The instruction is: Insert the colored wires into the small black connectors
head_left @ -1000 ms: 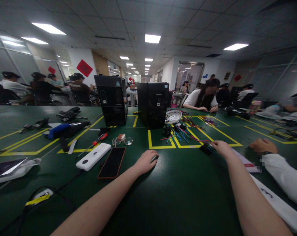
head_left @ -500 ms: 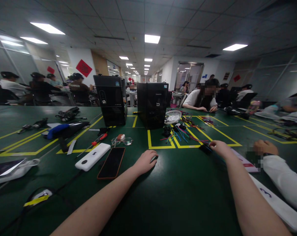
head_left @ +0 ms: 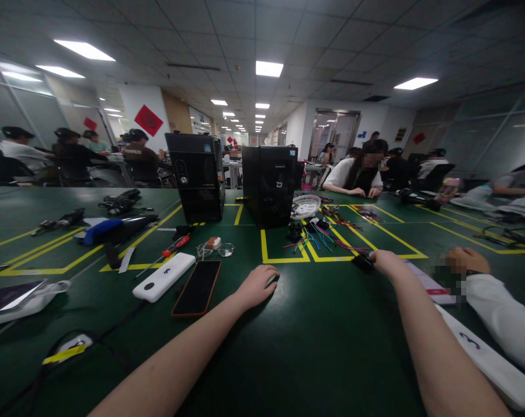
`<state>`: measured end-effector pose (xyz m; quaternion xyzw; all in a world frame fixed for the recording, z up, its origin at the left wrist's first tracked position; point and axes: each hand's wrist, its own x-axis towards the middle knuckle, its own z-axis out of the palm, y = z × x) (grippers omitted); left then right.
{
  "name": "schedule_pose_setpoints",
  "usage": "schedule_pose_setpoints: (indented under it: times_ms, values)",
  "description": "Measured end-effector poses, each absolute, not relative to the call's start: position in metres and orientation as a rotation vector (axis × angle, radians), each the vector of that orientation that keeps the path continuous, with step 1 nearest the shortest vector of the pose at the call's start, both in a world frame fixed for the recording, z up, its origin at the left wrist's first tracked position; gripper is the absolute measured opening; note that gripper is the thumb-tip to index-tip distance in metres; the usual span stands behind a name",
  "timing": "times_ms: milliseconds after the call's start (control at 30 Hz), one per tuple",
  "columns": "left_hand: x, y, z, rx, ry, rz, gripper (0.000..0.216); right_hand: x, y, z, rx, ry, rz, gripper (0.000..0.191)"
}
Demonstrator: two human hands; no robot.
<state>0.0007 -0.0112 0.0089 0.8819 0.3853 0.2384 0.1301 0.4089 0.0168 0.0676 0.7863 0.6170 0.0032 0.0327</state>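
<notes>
My left hand rests palm down on the green table, fingers loosely spread and holding nothing; a black phone lies just to its left. My right hand reaches further out and closes its fingertips on a small black connector with thin coloured wires. That connector sits at the near edge of a yellow-taped square. More coloured wires and black plugs lie inside the taped squares beyond.
Two black computer towers stand mid-table beside a white basket. A white power bank, glasses and a red screwdriver lie left. A co-worker's hand and white sleeve are right, near a white numbered strip.
My right hand has edged slightly left at the black connector. My left hand has stayed where it was.
</notes>
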Motion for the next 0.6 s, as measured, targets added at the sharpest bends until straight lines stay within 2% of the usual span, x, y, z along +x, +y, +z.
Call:
schedule_pose_setpoints:
  times_ms: [300, 600]
  values:
    - [0.002, -0.01, 0.007, 2.556, 1.13, 0.689, 0.025, 0.37, 0.013, 0.074, 2.329, 1.927, 0.056, 0.018]
    - [0.002, -0.006, 0.007, 2.377, 1.214, 0.834, 0.025, 0.232, -0.017, 0.067, 1.983, 2.356, 0.13, 0.027]
